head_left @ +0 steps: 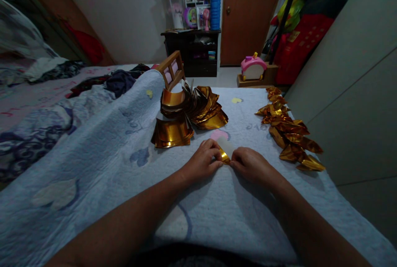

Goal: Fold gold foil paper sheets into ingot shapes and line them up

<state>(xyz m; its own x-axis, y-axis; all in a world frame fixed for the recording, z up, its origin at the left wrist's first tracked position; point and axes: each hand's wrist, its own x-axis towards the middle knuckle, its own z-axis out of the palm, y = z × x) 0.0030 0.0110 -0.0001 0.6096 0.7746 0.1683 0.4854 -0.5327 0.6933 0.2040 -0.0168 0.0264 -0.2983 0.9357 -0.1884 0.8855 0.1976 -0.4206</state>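
Note:
Between my two hands, low over the quilted cover, is a sheet of gold foil paper [224,157] with a pale back and its near edge folded over. My left hand [206,158] pinches the left side of that fold between thumb and fingers. On the other side, my right hand [249,162] is closed on the right end of the fold. Beyond my left hand lie fanned stacks of flat gold foil paper [173,131]. To the right, a row of folded gold foil pieces [288,132] runs along the cover's edge.
The light blue quilted cover [124,205] spreads under everything, with a heaped bed [37,114] on the left. A wooden headboard piece [173,68] stands behind the stacks. Farther back are a dark cabinet [190,54] and a pink toy case [253,68]. A pale wardrobe [353,105] borders the right.

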